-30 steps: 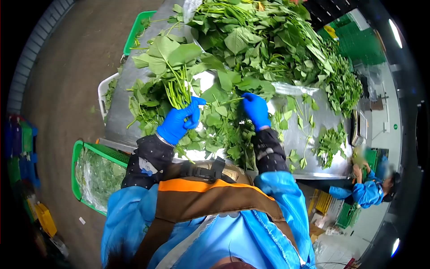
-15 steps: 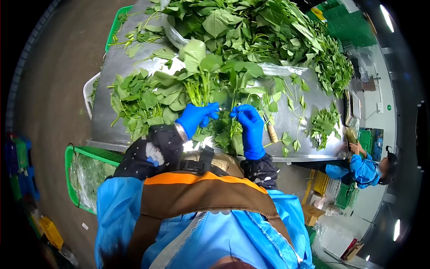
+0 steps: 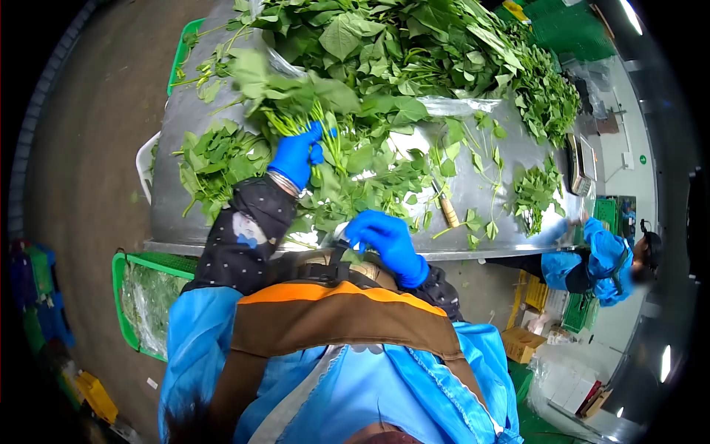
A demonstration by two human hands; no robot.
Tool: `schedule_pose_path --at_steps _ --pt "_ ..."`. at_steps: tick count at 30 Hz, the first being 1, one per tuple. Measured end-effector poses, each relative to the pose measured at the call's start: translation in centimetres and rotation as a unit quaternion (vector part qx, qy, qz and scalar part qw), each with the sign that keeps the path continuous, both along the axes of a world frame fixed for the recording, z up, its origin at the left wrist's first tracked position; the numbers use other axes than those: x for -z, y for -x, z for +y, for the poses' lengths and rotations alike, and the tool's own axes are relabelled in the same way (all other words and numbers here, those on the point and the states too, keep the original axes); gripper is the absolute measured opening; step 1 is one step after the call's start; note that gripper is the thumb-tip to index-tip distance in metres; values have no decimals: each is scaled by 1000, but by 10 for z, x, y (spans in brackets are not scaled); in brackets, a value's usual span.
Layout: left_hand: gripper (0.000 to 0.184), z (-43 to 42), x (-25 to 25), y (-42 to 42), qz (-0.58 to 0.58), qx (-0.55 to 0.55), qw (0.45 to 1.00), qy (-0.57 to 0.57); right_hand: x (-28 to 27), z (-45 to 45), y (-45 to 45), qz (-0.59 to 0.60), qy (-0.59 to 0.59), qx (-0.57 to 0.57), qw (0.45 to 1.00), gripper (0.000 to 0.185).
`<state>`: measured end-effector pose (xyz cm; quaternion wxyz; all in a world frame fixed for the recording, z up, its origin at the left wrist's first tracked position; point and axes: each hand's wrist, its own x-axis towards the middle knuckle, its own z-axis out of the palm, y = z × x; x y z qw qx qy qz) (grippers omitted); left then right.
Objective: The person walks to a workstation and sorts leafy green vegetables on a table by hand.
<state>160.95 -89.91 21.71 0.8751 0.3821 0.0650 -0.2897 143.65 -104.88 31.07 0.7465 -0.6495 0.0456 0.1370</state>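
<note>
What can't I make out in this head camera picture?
All in the head view:
Right hand: its own curled fingers hide whether it grips anything.
Bunch in the left hand: upper leaves blurred.
Leaf pile: far end cut off by the top edge.
Co-worker: too small and blurred to tell what's held, if anything.

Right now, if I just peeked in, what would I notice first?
Probably the huge heap of green leaves across the far side of the metal table. Next, bright blue gloves: the left hand grips a leafy bunch above the table, while the right hand is by the near edge.
</note>
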Motion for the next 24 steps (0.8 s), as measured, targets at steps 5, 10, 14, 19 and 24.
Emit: schedule_pose_path --at_steps 5,10,14,19,24 --pt "15 22 -66 13 -68 -3 993 -96 27 -64 -22 -167 636 94 747 32" --pt "15 4 -69 35 -81 20 994 -76 -6 -4 -48 35 144 56 987 26" --pt "21 -3 -54 54 -58 59 996 -23 -7 11 -48 52 110 112 986 19" --pt "34 -19 -42 87 -104 130 986 -2 25 8 -26 -90 428 7 899 21" --pt "26 -27 -33 103 -5 132 991 21 9 1 -5 -5 345 32 938 21"
